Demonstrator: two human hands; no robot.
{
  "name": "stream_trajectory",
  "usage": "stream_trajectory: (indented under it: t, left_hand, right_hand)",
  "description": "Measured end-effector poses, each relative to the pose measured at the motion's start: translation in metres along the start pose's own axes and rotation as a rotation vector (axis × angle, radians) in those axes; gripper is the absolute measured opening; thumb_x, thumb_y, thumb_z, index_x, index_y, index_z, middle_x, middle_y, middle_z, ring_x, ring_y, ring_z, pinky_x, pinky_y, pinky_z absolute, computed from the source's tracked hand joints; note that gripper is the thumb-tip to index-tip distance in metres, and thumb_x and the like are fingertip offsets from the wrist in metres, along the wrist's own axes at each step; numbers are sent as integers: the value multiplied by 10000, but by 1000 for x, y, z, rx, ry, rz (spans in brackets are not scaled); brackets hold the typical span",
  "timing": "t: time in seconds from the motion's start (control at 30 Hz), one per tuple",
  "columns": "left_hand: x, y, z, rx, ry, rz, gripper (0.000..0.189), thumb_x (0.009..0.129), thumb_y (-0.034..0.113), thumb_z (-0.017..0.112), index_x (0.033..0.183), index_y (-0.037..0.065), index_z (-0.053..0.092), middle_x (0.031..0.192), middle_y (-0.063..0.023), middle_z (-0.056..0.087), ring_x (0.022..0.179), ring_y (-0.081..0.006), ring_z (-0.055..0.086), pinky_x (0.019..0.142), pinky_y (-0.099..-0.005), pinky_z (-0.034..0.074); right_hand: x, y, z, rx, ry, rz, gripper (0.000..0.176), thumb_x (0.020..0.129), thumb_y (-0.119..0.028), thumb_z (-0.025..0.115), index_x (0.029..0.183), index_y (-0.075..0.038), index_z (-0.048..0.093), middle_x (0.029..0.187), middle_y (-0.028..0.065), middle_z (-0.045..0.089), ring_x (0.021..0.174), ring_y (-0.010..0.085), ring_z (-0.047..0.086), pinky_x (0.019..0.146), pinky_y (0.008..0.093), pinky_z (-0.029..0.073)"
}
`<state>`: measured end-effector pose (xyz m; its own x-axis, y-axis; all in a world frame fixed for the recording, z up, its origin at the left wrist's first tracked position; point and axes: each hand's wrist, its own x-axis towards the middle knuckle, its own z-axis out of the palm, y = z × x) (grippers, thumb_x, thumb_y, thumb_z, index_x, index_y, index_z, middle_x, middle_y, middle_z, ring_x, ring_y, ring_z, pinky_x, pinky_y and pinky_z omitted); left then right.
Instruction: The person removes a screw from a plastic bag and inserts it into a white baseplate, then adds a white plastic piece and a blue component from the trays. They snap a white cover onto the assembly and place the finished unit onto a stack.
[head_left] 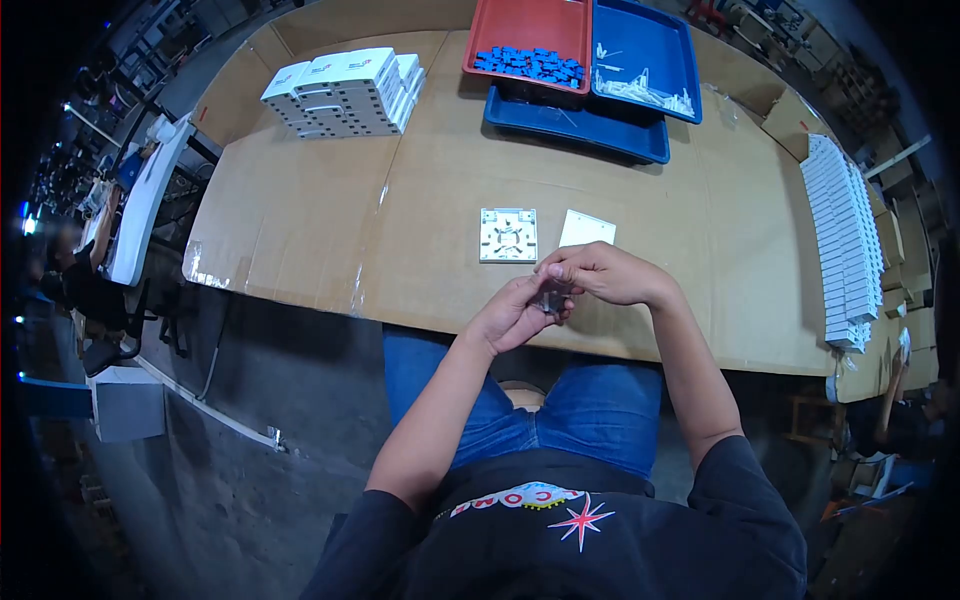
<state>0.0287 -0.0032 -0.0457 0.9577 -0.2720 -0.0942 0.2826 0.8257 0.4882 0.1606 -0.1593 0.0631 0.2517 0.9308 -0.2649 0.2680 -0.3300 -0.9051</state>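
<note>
My left hand (512,318) is palm up at the table's front edge, its fingers curled round a small dark, shiny thing (553,297) that I cannot make out clearly. Above it, my right hand (600,273) has thumb and forefinger pinched together, touching the left fingers; what the pinch holds is too small to tell. On the cardboard-covered table just beyond lies a square white housing (509,236) with fittings inside. To its right, a flat white plate (586,229) is partly hidden behind my right hand.
White boxed units (350,92) stand stacked at the back left. A red tray (528,35) holds blue pieces; a blue tray (648,50) holds white sticks, above another blue tray (575,128). White units (845,240) line the right edge. A person (90,270) sits far left.
</note>
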Motion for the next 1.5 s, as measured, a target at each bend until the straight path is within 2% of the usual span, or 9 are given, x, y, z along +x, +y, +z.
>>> stream_trajectory:
  t: [0.4, 0.6, 0.7, 0.8, 0.9, 1.0, 1.2, 1.33, 1.5]
  left_hand:
    - [0, -2, -3, -58, 20, -3, 409, 1094, 379, 525, 1383, 90, 539, 1203, -84, 645, 1023, -199, 640, 930, -386, 535]
    - [1, 0, 0, -52, 3, -12, 411, 1086, 382, 538, 1373, 88, 544, 1206, -78, 644, 1023, -196, 638, 932, -377, 532]
    - [2, -3, -3, 14, 13, 21, 406, 1081, 384, 546, 1374, 101, 545, 1195, -69, 649, 1026, -188, 635, 937, -377, 524]
    - [2, -4, -8, 13, -8, 26, 407, 1079, 378, 548, 1379, 103, 537, 1199, -58, 644, 1033, -179, 632, 955, -381, 517]
    - [2, -3, -8, -54, -21, 3, 421, 1077, 378, 549, 1382, 88, 527, 1193, -55, 639, 1045, -180, 629, 964, -379, 513]
    - [2, -2, -7, -66, -49, 12, 431, 1078, 381, 546, 1385, 79, 520, 1183, -58, 637, 1037, -184, 634, 957, -379, 520]
    - [1, -3, -5, 36, 3, 29, 421, 1084, 386, 530, 1374, 80, 536, 1197, -63, 634, 1020, -190, 640, 950, -388, 523]
    - [2, 1, -1, -91, -23, -19, 474, 1085, 443, 514, 1381, 74, 548, 1192, -89, 672, 993, -192, 641, 918, -375, 520]
    - [4, 4, 2, -179, -34, -59, 638, 1120, 490, 373, 1489, -23, 465, 1193, -114, 682, 959, -199, 637, 907, -360, 519]
  right_hand:
    - [6, 6, 7, -45, 56, 11, 399, 1108, -292, 513, 1162, 41, 727, 1263, 112, 709, 1025, 195, 677, 935, 346, 540]
    - [6, 1, 4, -122, 83, -41, 419, 1108, -310, 510, 1123, 51, 721, 1175, 119, 732, 1006, 208, 680, 924, 336, 537]
    - [6, -12, 11, -116, -18, 105, 408, 1105, -302, 515, 1117, 52, 718, 1174, 124, 723, 1000, 216, 681, 914, 340, 535]
    - [10, 2, 13, -128, 33, 19, 402, 1090, -313, 541, 1124, 43, 724, 1024, 135, 739, 822, 203, 701, 761, 352, 565]
    - [10, 1, 7, -180, 41, -32, 404, 1101, -304, 520, 1179, 52, 695, 1127, 142, 731, 944, 220, 695, 860, 357, 546]
    - [10, -3, 5, -204, 49, -41, 414, 1099, -318, 524, 1187, 52, 688, 1124, 148, 732, 935, 220, 696, 852, 358, 548]
    - [11, -9, 6, -140, -68, 167, 409, 1101, -335, 524, 1206, 16, 705, 1112, 147, 735, 929, 202, 691, 856, 351, 545]
    - [12, 8, -17, -64, 52, -154, 395, 1101, -326, 535, 1239, 3, 704, 1053, 108, 747, 905, 173, 685, 868, 329, 545]
    - [18, 12, -83, -25, 339, -38, 296, 1075, -209, 592, 1178, 36, 721, 1059, 67, 744, 982, 125, 670, 895, 290, 538]
